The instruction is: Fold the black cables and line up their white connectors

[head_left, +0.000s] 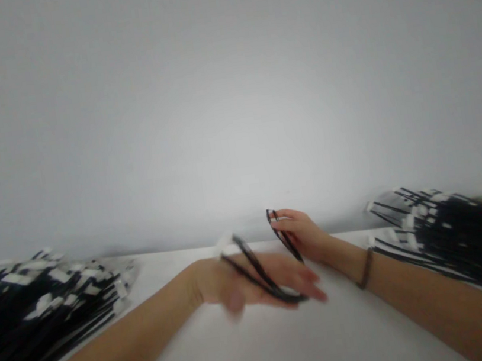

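My left hand (259,279) reaches rightward over the white tabletop, smeared by motion. A doubled black cord (260,273) with a pale, blurred end lies across it, curving round near the fingertips. The fingers look fairly straight, with the thumb standing apart at the lower side. Just beyond, my right hand (300,232) pinches another thin black cord (286,241) between thumb and fingers. That cord makes a narrow loop above the fingertips and runs down behind my left hand, where its lower part is hidden.
To the left lies a large heap of black cords with white ends (59,289). A similar pile of black cords (450,235) lies to the right, beside my right forearm. A pale wall (229,98) rises behind the white table (265,350). A dark band (364,269) circles my right wrist.
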